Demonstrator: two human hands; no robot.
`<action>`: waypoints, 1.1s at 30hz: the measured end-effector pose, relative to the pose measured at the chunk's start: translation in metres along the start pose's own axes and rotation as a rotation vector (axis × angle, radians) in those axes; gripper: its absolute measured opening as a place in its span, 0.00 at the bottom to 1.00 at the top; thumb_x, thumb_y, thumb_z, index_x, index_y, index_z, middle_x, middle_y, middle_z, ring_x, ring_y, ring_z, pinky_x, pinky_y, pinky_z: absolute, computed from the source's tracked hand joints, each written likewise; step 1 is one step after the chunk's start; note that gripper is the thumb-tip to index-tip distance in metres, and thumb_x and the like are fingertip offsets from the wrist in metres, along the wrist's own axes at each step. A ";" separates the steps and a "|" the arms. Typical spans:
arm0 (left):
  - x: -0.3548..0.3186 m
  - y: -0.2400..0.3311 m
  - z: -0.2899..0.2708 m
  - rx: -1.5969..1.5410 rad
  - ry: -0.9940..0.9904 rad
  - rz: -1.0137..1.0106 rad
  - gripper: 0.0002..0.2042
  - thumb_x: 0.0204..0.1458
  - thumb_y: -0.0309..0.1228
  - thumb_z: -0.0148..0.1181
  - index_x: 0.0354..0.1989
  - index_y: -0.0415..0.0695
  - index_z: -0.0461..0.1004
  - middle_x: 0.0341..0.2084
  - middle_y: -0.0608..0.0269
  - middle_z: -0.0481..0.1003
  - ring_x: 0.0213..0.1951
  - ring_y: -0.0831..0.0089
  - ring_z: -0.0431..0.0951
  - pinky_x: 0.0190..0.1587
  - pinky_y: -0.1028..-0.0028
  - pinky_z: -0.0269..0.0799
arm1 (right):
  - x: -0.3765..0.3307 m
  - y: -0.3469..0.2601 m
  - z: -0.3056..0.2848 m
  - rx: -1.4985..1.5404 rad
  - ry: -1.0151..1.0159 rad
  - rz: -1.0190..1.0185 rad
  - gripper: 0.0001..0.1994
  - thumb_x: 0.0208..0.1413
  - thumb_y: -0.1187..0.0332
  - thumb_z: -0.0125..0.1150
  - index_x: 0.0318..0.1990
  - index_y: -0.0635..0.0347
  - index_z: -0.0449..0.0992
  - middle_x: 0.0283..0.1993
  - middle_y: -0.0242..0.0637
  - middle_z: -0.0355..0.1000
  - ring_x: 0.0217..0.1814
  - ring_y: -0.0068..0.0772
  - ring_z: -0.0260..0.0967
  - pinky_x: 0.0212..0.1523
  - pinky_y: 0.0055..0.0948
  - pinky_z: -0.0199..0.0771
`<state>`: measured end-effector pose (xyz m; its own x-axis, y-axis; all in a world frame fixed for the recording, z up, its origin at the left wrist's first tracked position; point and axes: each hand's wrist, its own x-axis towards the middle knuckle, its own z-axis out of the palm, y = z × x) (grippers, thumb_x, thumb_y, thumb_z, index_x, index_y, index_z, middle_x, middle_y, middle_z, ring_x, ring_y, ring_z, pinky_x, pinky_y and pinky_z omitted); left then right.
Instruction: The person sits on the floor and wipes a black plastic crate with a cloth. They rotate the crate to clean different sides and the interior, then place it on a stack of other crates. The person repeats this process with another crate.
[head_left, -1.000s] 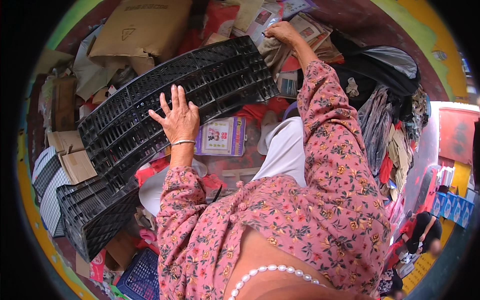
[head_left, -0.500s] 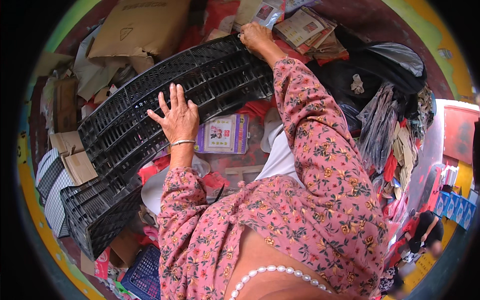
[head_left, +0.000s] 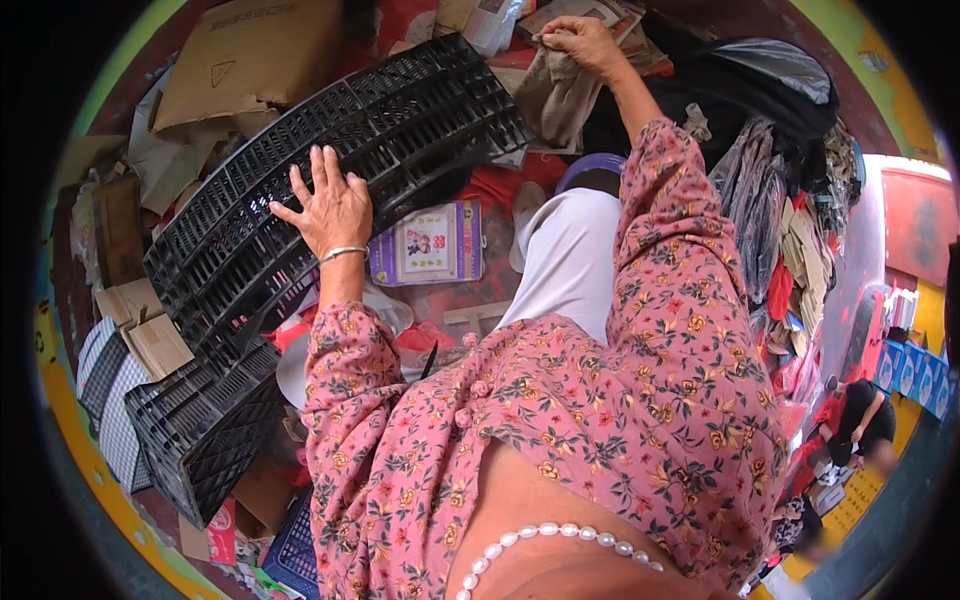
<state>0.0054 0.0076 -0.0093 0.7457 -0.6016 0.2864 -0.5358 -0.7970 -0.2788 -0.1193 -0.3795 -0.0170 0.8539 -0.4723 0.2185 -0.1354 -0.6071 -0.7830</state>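
Note:
A long black slatted plastic rack (head_left: 430, 110) slants across the space in front of me. My left hand (head_left: 338, 205) lies on its near side, fingers spread flat against the slats. Beyond the rack's right end, my right hand (head_left: 587, 48) is closed on the top of a grey-brown cloth (head_left: 560, 100), which hangs down from the fingers. Below the rack, between my arms, a flat purple-edged package (head_left: 428, 243) with a pale front lies on the floor. Part of a purple basin (head_left: 598, 160) shows beside my knee, under the cloth.
A large cardboard box (head_left: 245, 65) stands at the far left. Another black rack section (head_left: 205, 425) is at the near left, above a blue basket (head_left: 293, 548). Plastic bags (head_left: 750, 180) and flattened cardboard crowd the right. Another person (head_left: 862, 420) is at the far right.
My right hand has left the rack's right end and moved right, now holding the cloth. The purple basin has come into sight. My left hand stays on the rack.

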 end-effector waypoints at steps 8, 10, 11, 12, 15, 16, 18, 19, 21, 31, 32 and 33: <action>0.001 -0.004 0.005 -0.005 0.002 0.001 0.23 0.51 0.41 0.41 0.58 0.55 0.59 0.60 0.75 0.55 0.61 0.63 0.53 0.55 0.36 0.37 | -0.044 -0.051 0.057 -0.492 0.013 -0.077 0.08 0.45 0.59 0.56 0.32 0.45 0.76 0.31 0.35 0.67 0.37 0.40 0.67 0.39 0.36 0.66; -0.001 -0.005 0.007 -0.003 -0.001 0.006 0.23 0.51 0.41 0.41 0.58 0.55 0.58 0.60 0.75 0.55 0.61 0.63 0.53 0.55 0.36 0.37 | -0.041 -0.051 0.064 -0.471 0.024 0.000 0.09 0.42 0.60 0.55 0.32 0.43 0.77 0.35 0.37 0.69 0.40 0.43 0.69 0.41 0.40 0.68; -0.002 -0.006 0.007 -0.002 0.001 0.009 0.23 0.51 0.41 0.41 0.58 0.55 0.58 0.60 0.75 0.55 0.61 0.63 0.53 0.55 0.36 0.37 | -0.038 -0.052 0.069 -0.459 0.028 0.036 0.09 0.41 0.60 0.55 0.32 0.42 0.77 0.37 0.38 0.70 0.41 0.45 0.69 0.43 0.41 0.68; 0.000 -0.006 0.008 -0.005 0.008 0.011 0.23 0.51 0.41 0.41 0.58 0.55 0.58 0.60 0.74 0.55 0.61 0.63 0.53 0.55 0.36 0.37 | -0.035 -0.056 0.071 -0.455 0.058 0.063 0.09 0.41 0.60 0.55 0.33 0.43 0.78 0.38 0.40 0.70 0.41 0.47 0.70 0.42 0.41 0.69; -0.003 -0.004 0.004 0.004 -0.049 -0.002 0.23 0.52 0.41 0.40 0.59 0.57 0.56 0.61 0.76 0.53 0.62 0.64 0.51 0.55 0.36 0.38 | -0.022 -0.053 0.088 -0.477 0.254 0.161 0.08 0.43 0.60 0.55 0.31 0.45 0.77 0.37 0.39 0.70 0.39 0.45 0.69 0.38 0.41 0.69; -0.002 -0.004 0.005 0.009 -0.050 0.003 0.24 0.52 0.41 0.40 0.60 0.57 0.56 0.61 0.76 0.53 0.62 0.64 0.51 0.55 0.36 0.39 | -0.018 -0.052 0.090 -0.477 0.253 0.230 0.08 0.43 0.60 0.55 0.31 0.44 0.77 0.37 0.42 0.70 0.39 0.48 0.69 0.38 0.42 0.69; -0.001 -0.003 0.004 0.011 -0.053 -0.004 0.24 0.52 0.40 0.41 0.59 0.57 0.56 0.61 0.76 0.53 0.62 0.64 0.51 0.55 0.36 0.39 | -0.017 -0.043 0.094 -0.512 0.211 0.230 0.08 0.43 0.61 0.55 0.32 0.44 0.78 0.37 0.42 0.70 0.39 0.48 0.69 0.38 0.42 0.69; 0.000 -0.002 0.004 0.012 -0.054 -0.005 0.24 0.52 0.40 0.41 0.59 0.57 0.56 0.61 0.76 0.53 0.62 0.64 0.51 0.55 0.37 0.38 | -0.017 -0.037 0.097 -0.529 0.191 0.232 0.08 0.43 0.61 0.55 0.32 0.43 0.78 0.37 0.42 0.70 0.40 0.48 0.69 0.38 0.42 0.69; -0.001 -0.003 0.002 0.018 -0.058 -0.013 0.24 0.52 0.41 0.41 0.59 0.57 0.56 0.61 0.76 0.53 0.62 0.64 0.51 0.55 0.37 0.38 | -0.017 -0.032 0.104 -0.596 -0.017 0.178 0.08 0.43 0.64 0.54 0.33 0.42 0.77 0.41 0.41 0.69 0.40 0.47 0.70 0.40 0.41 0.70; -0.003 -0.006 0.009 -0.011 0.010 0.008 0.23 0.51 0.40 0.42 0.58 0.55 0.59 0.60 0.76 0.54 0.61 0.63 0.53 0.55 0.37 0.38 | -0.030 -0.031 0.041 -0.610 0.311 0.283 0.10 0.42 0.62 0.55 0.34 0.46 0.78 0.41 0.43 0.70 0.40 0.45 0.71 0.38 0.41 0.71; -0.002 -0.006 0.009 -0.015 0.013 0.006 0.23 0.51 0.40 0.42 0.58 0.56 0.59 0.60 0.76 0.54 0.61 0.63 0.53 0.55 0.37 0.38 | -0.030 -0.033 0.038 -0.541 0.336 0.262 0.10 0.41 0.62 0.54 0.32 0.46 0.78 0.40 0.42 0.71 0.39 0.45 0.71 0.38 0.40 0.71; -0.003 -0.006 0.009 -0.010 0.015 0.007 0.23 0.51 0.41 0.42 0.58 0.56 0.59 0.60 0.76 0.54 0.61 0.64 0.53 0.55 0.37 0.38 | -0.032 -0.032 0.038 -0.464 0.360 0.244 0.09 0.41 0.61 0.54 0.31 0.45 0.78 0.39 0.40 0.71 0.39 0.44 0.71 0.37 0.40 0.71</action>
<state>0.0095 0.0146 -0.0164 0.7361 -0.6076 0.2983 -0.5449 -0.7934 -0.2713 -0.1236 -0.3204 -0.0207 0.5596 -0.7681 0.3112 -0.5773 -0.6307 -0.5186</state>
